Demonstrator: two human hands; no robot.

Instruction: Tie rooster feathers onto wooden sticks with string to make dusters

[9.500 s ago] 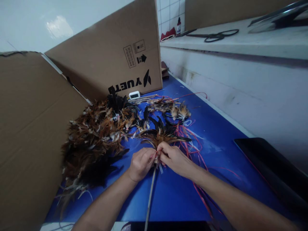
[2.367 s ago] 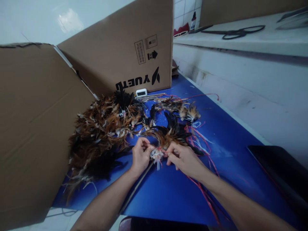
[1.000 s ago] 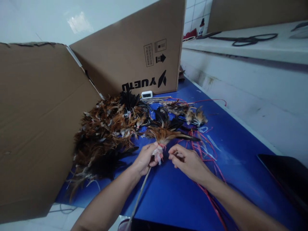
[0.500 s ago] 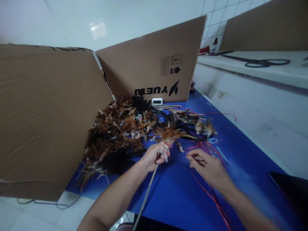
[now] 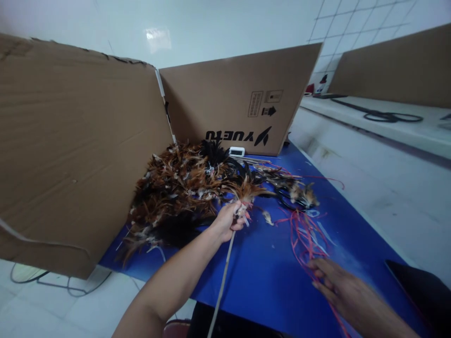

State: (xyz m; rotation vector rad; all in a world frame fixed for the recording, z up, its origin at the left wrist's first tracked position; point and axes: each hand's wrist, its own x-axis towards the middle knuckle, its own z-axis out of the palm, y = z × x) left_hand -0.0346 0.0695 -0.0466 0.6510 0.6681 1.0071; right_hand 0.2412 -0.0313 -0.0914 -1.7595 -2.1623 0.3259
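My left hand (image 5: 228, 220) is closed around the bound top of a feather duster (image 5: 248, 189). Brown feathers fan out beyond my fingers, with red string and a whitish strip at the binding. Its thin wooden stick (image 5: 224, 277) runs back toward me, over the table's front edge. On the right, my right hand (image 5: 338, 284) is closed on red strings (image 5: 299, 234), which trail from a loose tangle and pass under the palm. A big heap of brown and black feathers (image 5: 183, 188) lies beyond my left arm.
Cardboard panels (image 5: 218, 98) stand behind and left of the blue table (image 5: 260, 281). A small white digital display (image 5: 237, 151) sits at the back near thin sticks. Scissors (image 5: 391, 116) lie on the ledge at right. A black object (image 5: 419, 286) rests on the right edge.
My right hand has moved right and toward me, from beside the duster's head down to the red strings. My left hand keeps its hold on the duster. The view has tilted slightly.
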